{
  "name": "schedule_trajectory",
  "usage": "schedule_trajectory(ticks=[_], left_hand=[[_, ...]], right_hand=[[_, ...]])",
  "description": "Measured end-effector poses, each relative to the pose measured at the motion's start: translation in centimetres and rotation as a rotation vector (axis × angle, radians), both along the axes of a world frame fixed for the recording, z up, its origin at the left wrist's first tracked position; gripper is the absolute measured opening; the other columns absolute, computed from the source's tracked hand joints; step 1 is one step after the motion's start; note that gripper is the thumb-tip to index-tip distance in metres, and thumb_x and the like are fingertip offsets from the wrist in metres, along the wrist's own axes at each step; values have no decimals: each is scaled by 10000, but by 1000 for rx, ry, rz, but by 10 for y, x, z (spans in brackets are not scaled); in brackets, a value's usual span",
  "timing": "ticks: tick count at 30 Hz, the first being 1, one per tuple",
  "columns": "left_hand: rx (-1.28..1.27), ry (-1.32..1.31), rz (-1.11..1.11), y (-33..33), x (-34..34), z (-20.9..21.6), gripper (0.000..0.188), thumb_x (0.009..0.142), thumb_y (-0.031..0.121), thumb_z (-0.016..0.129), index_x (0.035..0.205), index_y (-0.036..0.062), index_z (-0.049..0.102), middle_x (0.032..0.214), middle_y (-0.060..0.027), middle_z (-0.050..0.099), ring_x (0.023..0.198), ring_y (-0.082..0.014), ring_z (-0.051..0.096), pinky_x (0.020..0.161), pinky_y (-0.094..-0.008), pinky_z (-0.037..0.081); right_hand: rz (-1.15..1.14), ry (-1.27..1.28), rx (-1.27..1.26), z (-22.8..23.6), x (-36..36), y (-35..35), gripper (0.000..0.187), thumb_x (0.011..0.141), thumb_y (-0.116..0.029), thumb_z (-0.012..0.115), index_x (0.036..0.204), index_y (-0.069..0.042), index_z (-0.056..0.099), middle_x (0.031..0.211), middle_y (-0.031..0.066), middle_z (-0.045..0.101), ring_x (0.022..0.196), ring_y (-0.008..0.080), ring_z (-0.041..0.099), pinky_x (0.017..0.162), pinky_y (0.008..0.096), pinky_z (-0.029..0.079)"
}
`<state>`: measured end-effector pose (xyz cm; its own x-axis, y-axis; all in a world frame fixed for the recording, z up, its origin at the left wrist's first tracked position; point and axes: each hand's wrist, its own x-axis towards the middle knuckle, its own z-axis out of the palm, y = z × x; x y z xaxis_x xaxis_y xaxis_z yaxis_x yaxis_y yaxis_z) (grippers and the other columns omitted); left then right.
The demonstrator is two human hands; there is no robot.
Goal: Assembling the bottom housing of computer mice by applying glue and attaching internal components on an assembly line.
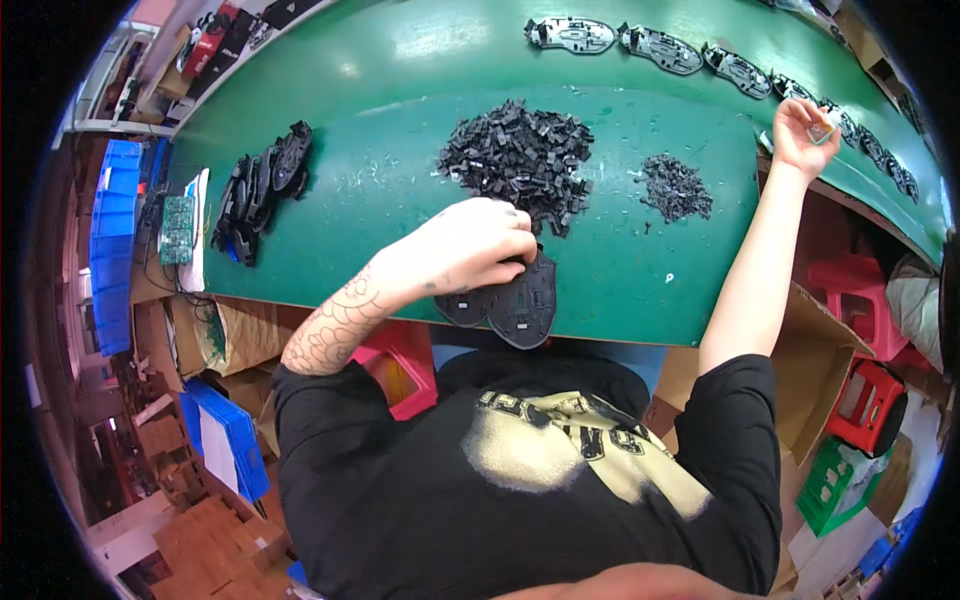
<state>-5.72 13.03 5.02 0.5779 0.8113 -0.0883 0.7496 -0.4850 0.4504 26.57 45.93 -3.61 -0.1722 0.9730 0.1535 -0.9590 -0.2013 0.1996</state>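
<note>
My left hand (pixel 475 245) is at the front of the green table, its fingers curled over the top end of a black plastic shell (pixel 524 308). That shell has a rounded lower end and lies near the table edge. Partly under my hand, a second black shell (pixel 462 308) sits just left of it. Just beyond my fingers is a heap of small black plastic parts (pixel 520 150). My right hand (pixel 800 145) is raised at the far right, palm up, fingers bent around a small pale, see-through piece (pixel 820 132) whose kind I cannot make out.
A smaller pile of tiny black parts (pixel 676 188) lies right of the heap. Stacked black shells (pixel 262 190) stand at the left, near green circuit boards (pixel 177 228). A row of grey-and-black housings (pixel 660 48) curves along the far table. Below right are a cardboard box (pixel 815 370) and red stool (pixel 850 290).
</note>
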Motion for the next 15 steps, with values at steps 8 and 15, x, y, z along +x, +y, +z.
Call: schedule_trajectory(ticks=[8, 15], left_hand=[[153, -214, 232, 42, -25, 51, 111, 757, 127, 672, 836, 49, 682, 800, -75, 651, 751, -211, 632, 669, -322, 501], [184, -197, 854, 158, -151, 26, 222, 731, 205, 717, 885, 45, 724, 789, -88, 702, 726, -139, 654, 702, -255, 497]], right_hand=[[-57, -40, -10, 0, 5, -2, 289, 743, -254, 652, 861, -14, 542, 698, 6, 522, 686, 152, 508, 602, 282, 374], [-71, -60, -7, 1, -6, -4, 299, 723, -219, 694, 887, -13, 554, 714, 17, 529, 696, 149, 510, 605, 267, 378]])
